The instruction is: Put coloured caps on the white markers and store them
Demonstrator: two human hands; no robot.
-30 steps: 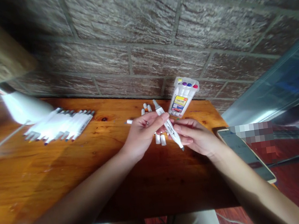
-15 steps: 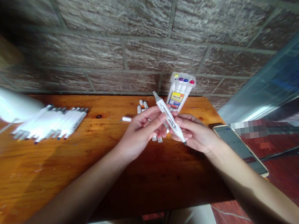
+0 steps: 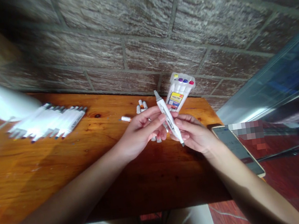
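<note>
Between both hands I hold a white marker (image 3: 169, 118), tilted, with a grey cap at its upper end and a dark tip at its lower end. My left hand (image 3: 142, 131) pinches its middle with thumb and fingers. Lower down the barrel, my right hand (image 3: 191, 130) is closed on it. Beneath and behind the hands lie several white markers (image 3: 141, 106), partly hidden by my fingers. A short white cap-like piece (image 3: 126, 119) rests just left of them. Behind the right hand stands a clear marker case (image 3: 179, 92) holding markers with yellow, purple, blue and red ends.
A row of several white markers (image 3: 49, 122) lies on the wooden table (image 3: 112, 184) at the left, beside a bright white object (image 3: 9, 102). A phone (image 3: 238, 147) sits at the right edge. A stone wall (image 3: 119, 53) rises behind the table.
The marker has turned slightly about its length, so its printed label faces differently. Both hands keep nearly the same hold. The whole view has shifted a little.
</note>
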